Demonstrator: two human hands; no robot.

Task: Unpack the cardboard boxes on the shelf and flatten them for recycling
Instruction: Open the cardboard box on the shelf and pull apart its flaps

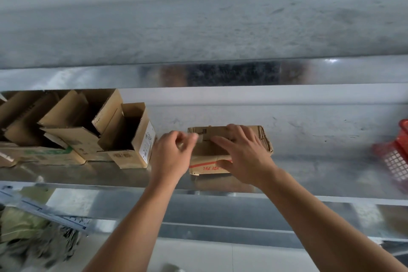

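We are logging the flattened cardboard stack (pixel 205 152) as lying on the metal shelf (pixel 320 161), right of the open boxes (pixel 88 130) and well apart from the red basket (pixel 395 157). The right hand (pixel 240 154) is lying spread and flat on top of it, fingers straight and pressing down. The left hand (pixel 172 154) is curling at the stack's left edge and appears to be pinching a pale strip (pixel 199 138), possibly tape; blur is preventing certainty. We are judging the corrugated board light, stiff across its flutes and springy at the folds, so it is probably needing downward pressure. The edges are looking frayed and tearable. We are favouring a hold across both long edges, away from the ragged right corner.
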